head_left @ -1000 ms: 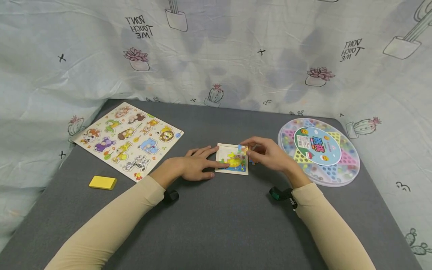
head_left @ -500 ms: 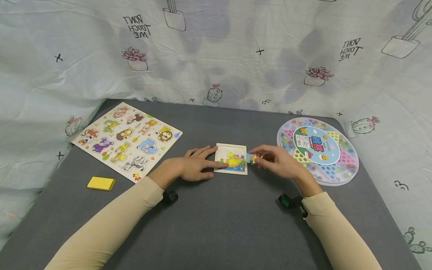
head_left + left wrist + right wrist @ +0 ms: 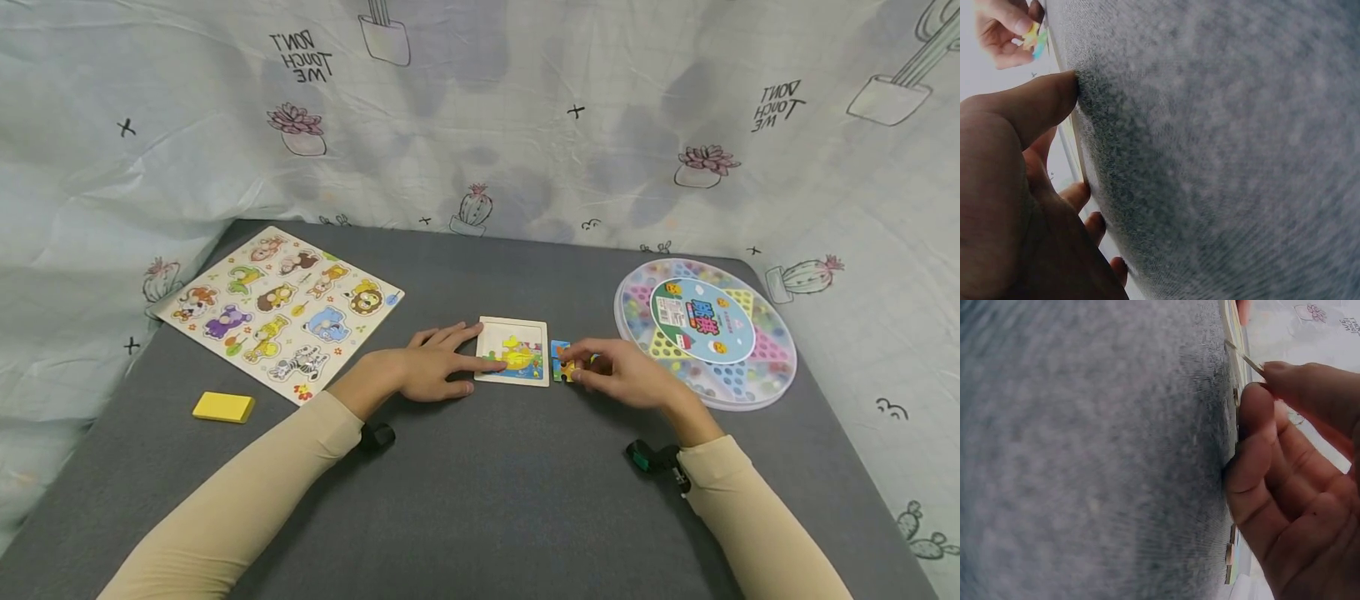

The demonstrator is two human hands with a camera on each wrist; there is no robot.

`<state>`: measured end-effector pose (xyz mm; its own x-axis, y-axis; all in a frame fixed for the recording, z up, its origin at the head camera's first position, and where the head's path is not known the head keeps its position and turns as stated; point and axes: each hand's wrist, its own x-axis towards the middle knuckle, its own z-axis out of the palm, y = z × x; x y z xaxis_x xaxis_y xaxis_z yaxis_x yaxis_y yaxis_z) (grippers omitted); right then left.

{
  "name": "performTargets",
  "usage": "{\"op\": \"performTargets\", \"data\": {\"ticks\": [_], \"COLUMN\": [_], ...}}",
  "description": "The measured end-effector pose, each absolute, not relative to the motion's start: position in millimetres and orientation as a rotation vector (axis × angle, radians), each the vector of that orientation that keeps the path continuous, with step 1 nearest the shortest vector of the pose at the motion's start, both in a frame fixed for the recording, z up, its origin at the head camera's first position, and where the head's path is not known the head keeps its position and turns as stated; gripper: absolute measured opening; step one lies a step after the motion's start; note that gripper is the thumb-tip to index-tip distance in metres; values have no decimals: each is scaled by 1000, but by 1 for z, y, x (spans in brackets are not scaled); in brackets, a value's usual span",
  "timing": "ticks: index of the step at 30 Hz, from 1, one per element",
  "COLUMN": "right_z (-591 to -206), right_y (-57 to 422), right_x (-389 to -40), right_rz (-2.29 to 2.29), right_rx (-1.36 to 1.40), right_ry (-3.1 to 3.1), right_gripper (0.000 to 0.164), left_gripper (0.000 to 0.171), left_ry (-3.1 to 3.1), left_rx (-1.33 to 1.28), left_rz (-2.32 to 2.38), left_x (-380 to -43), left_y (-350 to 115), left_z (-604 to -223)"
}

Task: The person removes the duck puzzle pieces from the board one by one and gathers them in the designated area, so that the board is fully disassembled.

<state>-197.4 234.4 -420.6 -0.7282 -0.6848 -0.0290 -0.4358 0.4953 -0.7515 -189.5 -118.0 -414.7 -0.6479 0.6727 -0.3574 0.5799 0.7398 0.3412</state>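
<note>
A small wooden puzzle tray (image 3: 512,382), partly filled with a yellow-and-blue picture, lies mid-table. My left hand (image 3: 435,367) rests flat at its left side, fingers spread, the index finger reaching over the tray. Just right of the tray, my right hand (image 3: 626,372) pinches a colourful jigsaw piece (image 3: 558,350) between thumb and fingers. Seen edge-on in the right wrist view, the thin piece (image 3: 1249,361) is tilted, its far end low near the cloth. More loose pieces (image 3: 1230,555) lie under and beside that hand, mostly hidden by it.
An animal puzzle board (image 3: 337,367) lies at the left, with a yellow block (image 3: 223,407) in front of it. At the right is a round board-game case (image 3: 772,346). A patterned white cloth (image 3: 525,125) hangs behind the grey table.
My right hand has moved from over the tray's upper right corner to the right and nearer, bringing the jigsaw piece down beside the tray. The left hand has stayed in place.
</note>
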Motion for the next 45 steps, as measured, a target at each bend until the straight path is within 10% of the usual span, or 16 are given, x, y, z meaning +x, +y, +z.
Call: {"op": "performTargets", "data": {"ticks": [45], "right_z": [-422], "right_y": [234], "right_x": [-197], "right_rz": [-892], "right_rx": [-1031], "right_ry": [2550], "right_gripper": [29], "left_gripper": [53], "left_ry": [2497], "left_rx": [929], "left_rz": [278], "left_x": [-190], "left_y": [-115], "left_z": [-412]}}
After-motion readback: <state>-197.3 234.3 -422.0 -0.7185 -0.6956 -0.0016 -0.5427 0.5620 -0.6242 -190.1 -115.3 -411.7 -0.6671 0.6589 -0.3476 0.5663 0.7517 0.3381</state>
